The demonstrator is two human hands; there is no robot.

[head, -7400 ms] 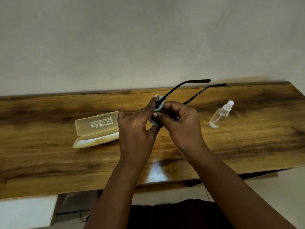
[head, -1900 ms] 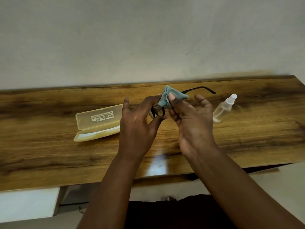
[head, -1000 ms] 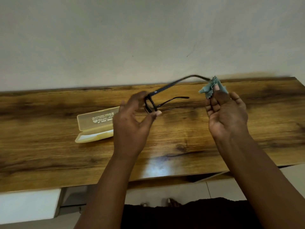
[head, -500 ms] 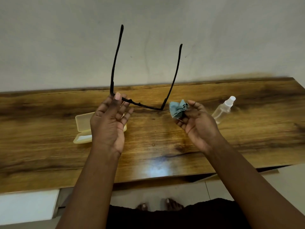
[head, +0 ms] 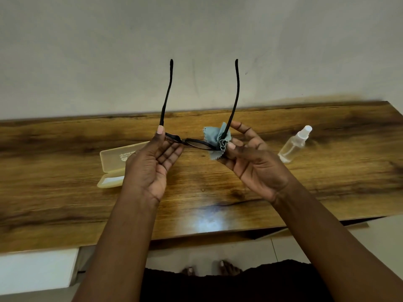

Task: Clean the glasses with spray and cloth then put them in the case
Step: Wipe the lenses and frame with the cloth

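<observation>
Both hands are holding the glasses (head: 197, 143) up above the table (head: 261, 188), temples open and pointing up against the wall (head: 196, 40). Left hand (head: 150, 168) is gripping the left end of the frame, thumb tip on the hinge, fingers loosely curled under it; the left lens is sitting mostly hidden behind those fingers. Right hand (head: 253, 164) is pinching the blue cloth (head: 218, 139) around the right end of the frame, thumb pressing into the bunched fabric; cloth is covering that hinge and part of the right lens. Case (head: 113, 164) is lying open on the table, its right side hidden behind the left hand, lid print too small to read. Spray bottle (head: 294, 144) is lying tilted on the table to the right, apart from both hands.
</observation>
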